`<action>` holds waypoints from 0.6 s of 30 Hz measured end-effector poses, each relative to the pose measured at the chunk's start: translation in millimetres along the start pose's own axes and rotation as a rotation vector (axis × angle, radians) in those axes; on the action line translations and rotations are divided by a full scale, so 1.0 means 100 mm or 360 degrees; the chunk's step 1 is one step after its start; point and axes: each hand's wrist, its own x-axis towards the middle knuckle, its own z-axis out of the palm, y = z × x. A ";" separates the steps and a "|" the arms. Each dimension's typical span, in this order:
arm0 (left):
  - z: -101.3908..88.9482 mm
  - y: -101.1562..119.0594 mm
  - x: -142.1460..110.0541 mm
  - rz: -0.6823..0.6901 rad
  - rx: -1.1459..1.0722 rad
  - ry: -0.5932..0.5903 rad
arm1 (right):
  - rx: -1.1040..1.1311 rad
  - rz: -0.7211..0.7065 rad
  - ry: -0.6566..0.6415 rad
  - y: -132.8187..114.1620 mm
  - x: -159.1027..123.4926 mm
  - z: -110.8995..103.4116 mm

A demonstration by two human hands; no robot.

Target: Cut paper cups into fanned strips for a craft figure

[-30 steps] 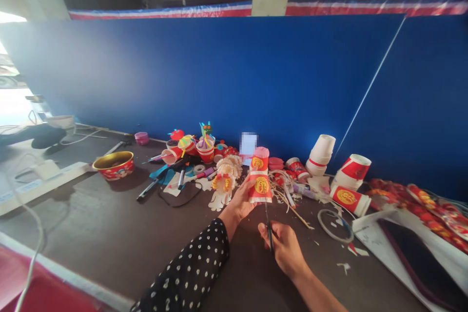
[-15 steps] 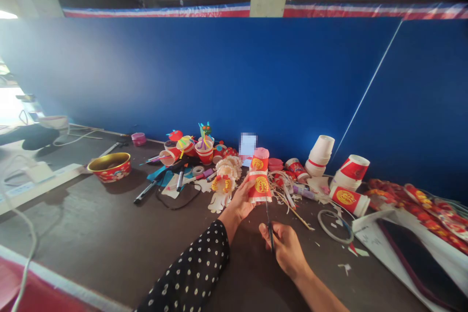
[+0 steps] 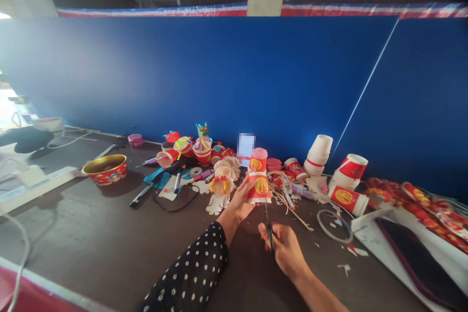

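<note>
Left hand (image 3: 239,201) wraps a red paper cup (image 3: 260,181), held upright above the table (image 3: 91,224), gold emblem facing out. Right hand (image 3: 285,249) is closed on black scissors (image 3: 269,231), blade tip at the cup's lower edge. Cup looks partly cut near the bottom; exact extent hard to tell. Done so far: paper strips (image 3: 281,196) lie just beside it, decorated cups (image 3: 202,152) sit further back. Left: white cups (image 3: 318,154) stacked at right, apparently uncut.

On the desk (image 3: 73,234), with the paper cut-out (image 3: 218,202) as centre, a bowl (image 3: 104,169) sits at nine o'clock, decorated cups (image 3: 202,153) at eleven, stacked paper cups (image 3: 318,148) at three, and a thin hoop (image 3: 329,234) at four.
</note>
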 end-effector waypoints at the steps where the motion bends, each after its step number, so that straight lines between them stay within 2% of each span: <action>1: 0.01 0.00 0.00 0.0002 0.0000 -0.0006 | 0.0010 0.0008 -0.0003 0.00 0.00 0.00; 10: 0.02 0.00 0.01 0.0007 0.0014 0.0002 | 0.0147 0.0035 -0.0023 0.03 0.02 0.01; 18: 0.03 0.01 0.01 0.0001 0.0014 0.0018 | 0.0168 0.0062 0.0047 0.11 0.02 0.03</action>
